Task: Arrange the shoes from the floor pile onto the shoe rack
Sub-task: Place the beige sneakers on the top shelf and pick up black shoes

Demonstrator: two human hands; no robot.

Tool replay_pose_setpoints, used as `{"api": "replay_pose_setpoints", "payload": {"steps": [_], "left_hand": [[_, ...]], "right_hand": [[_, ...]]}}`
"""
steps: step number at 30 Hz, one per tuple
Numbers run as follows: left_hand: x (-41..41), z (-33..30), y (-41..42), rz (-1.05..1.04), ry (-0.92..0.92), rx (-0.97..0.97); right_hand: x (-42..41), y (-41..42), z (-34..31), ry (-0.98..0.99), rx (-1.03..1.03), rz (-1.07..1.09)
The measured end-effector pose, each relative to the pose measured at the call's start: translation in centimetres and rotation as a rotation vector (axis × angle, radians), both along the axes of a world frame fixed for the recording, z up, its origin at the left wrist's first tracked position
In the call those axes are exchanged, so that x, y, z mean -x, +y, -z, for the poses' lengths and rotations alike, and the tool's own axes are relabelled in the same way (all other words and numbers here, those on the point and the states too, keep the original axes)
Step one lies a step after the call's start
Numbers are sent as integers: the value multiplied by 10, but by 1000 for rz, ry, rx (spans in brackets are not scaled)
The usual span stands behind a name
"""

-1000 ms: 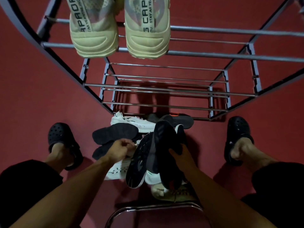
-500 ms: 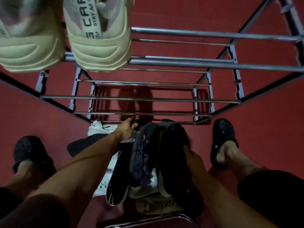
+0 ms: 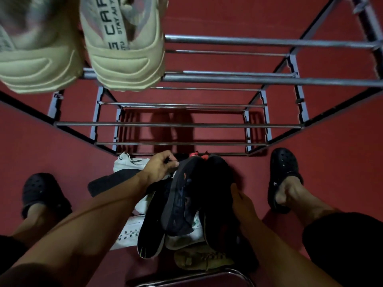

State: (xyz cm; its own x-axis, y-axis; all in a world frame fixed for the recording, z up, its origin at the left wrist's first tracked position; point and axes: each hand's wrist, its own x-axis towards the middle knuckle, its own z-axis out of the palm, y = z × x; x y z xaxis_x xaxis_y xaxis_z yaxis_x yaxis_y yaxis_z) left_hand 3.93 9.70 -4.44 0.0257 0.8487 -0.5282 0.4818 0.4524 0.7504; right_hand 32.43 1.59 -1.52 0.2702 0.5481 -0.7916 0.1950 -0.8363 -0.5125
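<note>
— So what's where, left to right?
— Left hand point(image 3: 160, 166) pinches the toe of a dark fabric trainer point(image 3: 180, 195); right hand point(image 3: 241, 200) grips its black mate point(image 3: 217, 187), both above the floor pile point(image 3: 132, 230).
— Orientation?
— Long axes run away from us, toes toward the steel-bar shoe rack point(image 3: 178, 125).
— Advice?
— Lift both level, soles down across two bars.

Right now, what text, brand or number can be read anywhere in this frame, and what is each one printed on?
"CAR": large letters on the heel strap of the pale sneaker on the shoe rack, cut off at the frame's top edge.
"STAY AI": small print beside it on the same strap; the rest is cropped.
Dark raised lettering on the black shoe in the floor pile: too dim to read.
Nothing else legible.
</note>
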Motion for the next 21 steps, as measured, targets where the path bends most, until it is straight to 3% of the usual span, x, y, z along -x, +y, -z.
{"api": "replay_pose_setpoints", "payload": {"steps": [7,21], "left_hand": [[40,-64,-45,-84,-21,-72],[145,-139,-115,-224,268,-94]], "right_hand": [[8,-21,-43,74,-8,17],[45,-37,-90,21,-164,-218]]}}
